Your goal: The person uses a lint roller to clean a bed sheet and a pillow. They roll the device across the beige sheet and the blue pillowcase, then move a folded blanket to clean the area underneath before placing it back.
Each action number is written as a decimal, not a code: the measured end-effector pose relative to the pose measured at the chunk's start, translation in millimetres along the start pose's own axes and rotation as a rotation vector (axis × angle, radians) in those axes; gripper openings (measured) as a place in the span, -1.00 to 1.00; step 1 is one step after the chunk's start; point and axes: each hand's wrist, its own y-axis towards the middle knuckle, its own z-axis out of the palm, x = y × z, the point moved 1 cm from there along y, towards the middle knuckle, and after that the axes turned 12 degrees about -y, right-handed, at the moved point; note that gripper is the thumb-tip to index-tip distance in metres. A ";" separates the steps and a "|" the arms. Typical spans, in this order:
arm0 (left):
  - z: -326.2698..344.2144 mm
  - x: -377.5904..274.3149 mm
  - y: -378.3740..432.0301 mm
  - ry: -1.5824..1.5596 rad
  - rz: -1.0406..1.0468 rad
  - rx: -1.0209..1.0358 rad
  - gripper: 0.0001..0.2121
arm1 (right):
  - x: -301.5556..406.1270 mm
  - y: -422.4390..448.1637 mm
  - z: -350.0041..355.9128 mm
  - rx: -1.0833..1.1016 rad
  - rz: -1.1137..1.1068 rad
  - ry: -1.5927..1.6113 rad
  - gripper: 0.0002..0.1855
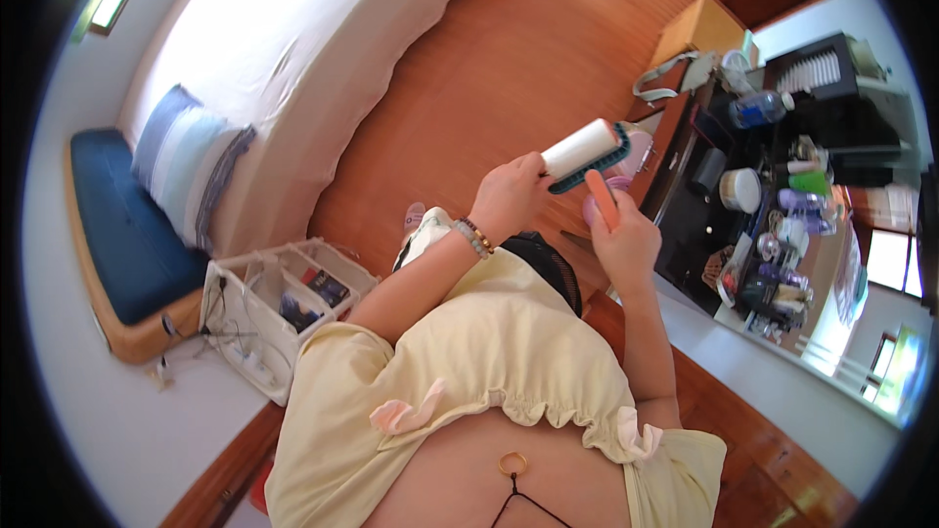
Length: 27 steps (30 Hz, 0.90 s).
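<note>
A white adhesive lint roller (579,152) with a dark teal cover or frame (593,167) along its lower side is held up over the wooden floor. My left hand (513,192), with two beaded bracelets at its wrist, grips the near end of the roller and cover. My right hand (623,238) is closed around the orange handle (602,199), whose tip points up toward the cover. Whether the handle joins the roller at this moment is hard to tell.
A bed with a pale sheet (293,103) and striped pillow (194,161) stands at left, beside a blue-topped bench (132,220) and a white storage cart (257,337). On the right, a dark dressing table (678,235) holds a plastic bottle (759,109), jars and cosmetics before a mirror.
</note>
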 end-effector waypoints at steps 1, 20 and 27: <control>3.7 6.2 -2.2 0.063 0.013 0.000 -0.85 | 2.2 -0.3 2.4 0.021 -0.001 -0.008 -0.70; -79.3 119.0 194.7 -1.189 -0.696 -0.301 -0.90 | 40.5 73.0 47.2 0.067 0.193 0.111 -0.61; -78.8 141.1 290.1 -1.126 -0.655 0.308 -0.90 | 82.4 166.6 58.3 -0.029 0.232 0.116 -0.59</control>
